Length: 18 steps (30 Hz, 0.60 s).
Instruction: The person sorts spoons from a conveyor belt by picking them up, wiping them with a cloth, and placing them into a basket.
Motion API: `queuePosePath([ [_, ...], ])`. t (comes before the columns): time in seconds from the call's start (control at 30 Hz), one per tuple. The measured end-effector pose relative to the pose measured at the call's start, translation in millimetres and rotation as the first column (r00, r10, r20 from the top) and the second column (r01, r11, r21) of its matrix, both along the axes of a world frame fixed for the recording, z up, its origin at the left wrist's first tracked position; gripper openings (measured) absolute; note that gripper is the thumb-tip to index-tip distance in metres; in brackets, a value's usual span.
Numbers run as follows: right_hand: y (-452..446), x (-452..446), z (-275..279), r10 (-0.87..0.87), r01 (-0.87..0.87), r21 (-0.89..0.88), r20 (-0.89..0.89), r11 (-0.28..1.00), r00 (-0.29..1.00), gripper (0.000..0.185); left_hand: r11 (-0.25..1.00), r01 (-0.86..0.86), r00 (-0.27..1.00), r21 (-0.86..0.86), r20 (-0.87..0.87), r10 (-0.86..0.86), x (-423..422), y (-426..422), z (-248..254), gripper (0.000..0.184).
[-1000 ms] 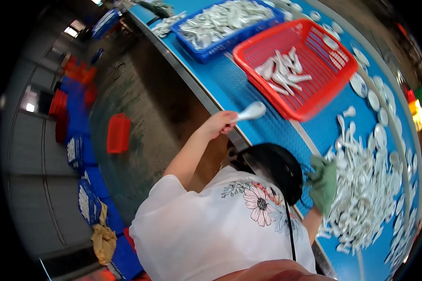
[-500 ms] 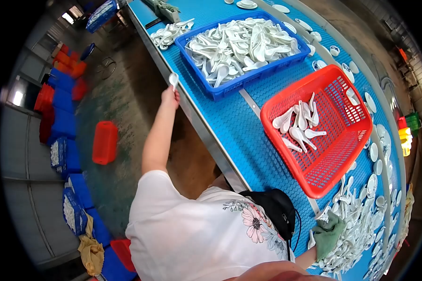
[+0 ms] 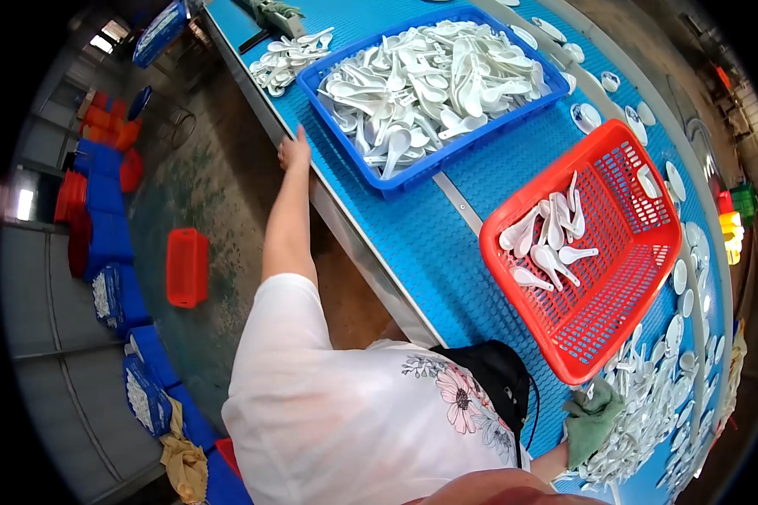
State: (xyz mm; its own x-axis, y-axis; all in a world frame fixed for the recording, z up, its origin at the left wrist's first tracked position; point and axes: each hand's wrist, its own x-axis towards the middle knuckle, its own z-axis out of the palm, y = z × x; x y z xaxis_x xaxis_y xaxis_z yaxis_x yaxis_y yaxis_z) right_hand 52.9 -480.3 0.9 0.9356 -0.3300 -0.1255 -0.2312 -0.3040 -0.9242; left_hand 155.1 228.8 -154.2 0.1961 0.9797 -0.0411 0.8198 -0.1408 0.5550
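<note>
My left hand (image 3: 294,153) is at the near edge of the blue table (image 3: 354,215), beside the blue crate (image 3: 408,181). One digit points up, the other fingers are partly hidden, and nothing shows in its grasp. White ceramic spoons (image 3: 446,84) fill that crate. My right hand is mostly hidden by the green cloth (image 3: 594,421) it grips, low on the right among a heap of white spoons (image 3: 640,421). Between the hands a red basket (image 3: 526,316) rests tilted on the table, with several white spoons (image 3: 552,240) inside.
A loose pile of spoons (image 3: 286,63) lies beyond the blue crate. Small white dishes (image 3: 585,118) line the far side. A red bin (image 3: 187,268) is on the floor to the left, with blue crates (image 3: 109,219) stacked along the wall.
The white spoon in my left hand half a second ago is out of sight now. That hand has shifted slightly down and left in view; the cloth stays among the spoons.
</note>
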Motion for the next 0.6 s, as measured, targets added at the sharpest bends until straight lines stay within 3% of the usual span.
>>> queuePosePath([
  [0.03,-1.8,0.2,0.4,0.001,-0.001,-0.001,-0.005,1.0,1.0,0.03,0.94,0.152,0.988,0.306,-0.053,-0.142,-11.8,-8.6,-33.4,0.061],
  [0.07,-2.8,-0.9,0.6,0.0,0.0,0.001,-0.002,1.0,1.0,0.03,0.866,0.157,0.986,0.475,-0.026,-0.165,-17.9,-22.7,-46.7,0.055],
  [0.13,-6.6,-2.7,0.6,-0.004,0.004,0.016,0.005,1.0,1.0,0.03,0.919,0.107,0.974,0.38,0.144,-0.173,-26.0,-25.6,-51.4,0.05],
  [0.27,-15.2,-10.8,2.1,-0.03,0.027,0.081,0.034,0.996,0.999,0.031,0.918,0.152,0.959,0.366,0.168,-0.226,-32.7,-46.9,-39.3,0.041],
  [0.33,-21.7,-14.9,2.8,-0.044,0.037,0.128,0.05,0.991,0.998,0.031,0.946,0.011,0.908,0.323,0.393,-0.145,-33.1,-67.6,-34.2,0.034],
  [0.4,-29.0,-21.9,5.9,-0.093,0.084,0.28,0.021,0.956,0.995,0.031,0.902,0.135,0.856,0.411,0.411,-0.315,-38.5,-107.0,-17.7,0.03],
  [0.47,-35.4,-26.8,14.3,-0.193,0.239,0.592,-0.14,0.77,0.971,0.032,0.834,0.271,0.678,0.48,0.52,-0.52,-45.8,-173.4,15.2,0.028],
  [0.5,-52.6,-40.7,-1.5,-0.091,0.063,0.314,0.075,0.947,0.993,0.022,0.824,0.323,0.637,0.466,0.536,-0.553,-52.8,-210.2,35.4,0.028],
  [0.53,-73.6,-47.6,-21.4,0.088,-0.083,-0.037,0.203,0.996,0.975,0.03,0.784,0.371,0.605,0.498,0.511,-0.61,-65.5,-261.2,63.7,0.027],
  [0.57,-93.8,-51.7,-8.3,-0.162,0.226,0.734,-0.158,0.641,0.974,0.044,0.722,0.397,0.502,0.567,0.524,-0.688,-77.3,-308.3,84.0,0.026],
  [0.6,-97.8,-63.8,-3.6,-0.189,0.138,0.621,0.016,0.772,0.982,0.045,0.65,0.431,0.313,0.626,0.572,-0.758,-88.6,-345.6,87.0,0.024],
])
